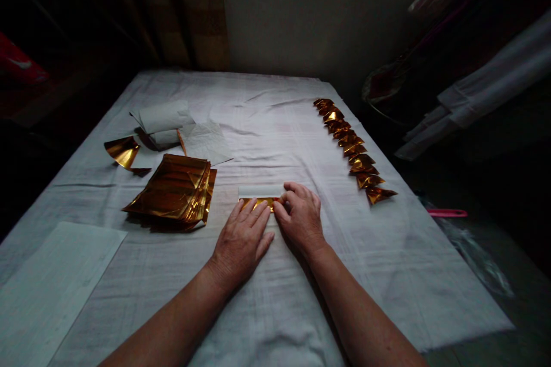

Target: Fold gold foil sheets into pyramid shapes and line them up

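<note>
A small sheet of gold foil paper (258, 197), its white back folded over the far half, lies on the white cloth (267, 126) in front of me. My left hand (241, 241) lies flat on its near left part with fingers stretched out. My right hand (301, 215) presses the sheet's right end with curled fingers. A stack of gold foil sheets (174, 189) sits just left of my left hand.
A row of several folded gold pieces (353, 149) runs along the right side of the table. A curled gold sheet (124, 151) and white papers (166, 120) lie at the far left. A white sheet (51, 281) lies near left. The table edge drops off at right.
</note>
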Demonstrator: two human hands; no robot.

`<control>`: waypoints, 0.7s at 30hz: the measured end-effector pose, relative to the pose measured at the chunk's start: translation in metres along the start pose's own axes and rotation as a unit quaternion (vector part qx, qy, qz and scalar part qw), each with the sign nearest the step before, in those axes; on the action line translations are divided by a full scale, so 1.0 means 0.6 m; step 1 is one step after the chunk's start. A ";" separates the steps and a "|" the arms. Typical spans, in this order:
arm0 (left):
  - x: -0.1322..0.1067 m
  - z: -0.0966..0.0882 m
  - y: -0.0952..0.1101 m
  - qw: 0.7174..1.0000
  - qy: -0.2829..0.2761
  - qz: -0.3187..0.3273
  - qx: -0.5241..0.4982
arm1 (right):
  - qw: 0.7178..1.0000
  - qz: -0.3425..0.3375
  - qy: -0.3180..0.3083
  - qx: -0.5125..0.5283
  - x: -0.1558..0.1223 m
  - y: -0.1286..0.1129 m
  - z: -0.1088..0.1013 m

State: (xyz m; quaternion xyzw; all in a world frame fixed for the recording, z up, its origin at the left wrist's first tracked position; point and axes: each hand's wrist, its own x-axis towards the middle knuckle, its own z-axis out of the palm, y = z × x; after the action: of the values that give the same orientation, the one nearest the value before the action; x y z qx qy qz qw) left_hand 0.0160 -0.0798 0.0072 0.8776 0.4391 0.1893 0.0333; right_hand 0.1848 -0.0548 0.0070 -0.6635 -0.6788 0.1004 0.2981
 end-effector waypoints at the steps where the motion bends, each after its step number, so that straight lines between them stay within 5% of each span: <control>1: 0.000 0.001 0.000 1.000 -0.002 -0.001 0.002 | 1.000 0.000 -0.001 -0.001 0.000 0.000 0.000; 21: -0.004 0.009 -0.003 1.000 0.001 -0.003 0.013 | 0.999 -0.039 0.021 0.028 -0.006 0.021 0.006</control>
State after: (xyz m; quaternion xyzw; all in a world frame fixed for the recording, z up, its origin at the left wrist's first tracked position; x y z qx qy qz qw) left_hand 0.0153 -0.0800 0.0013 0.8764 0.4444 0.1844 0.0220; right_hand 0.1931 -0.0564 -0.0035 -0.6299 -0.6948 0.0939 0.3342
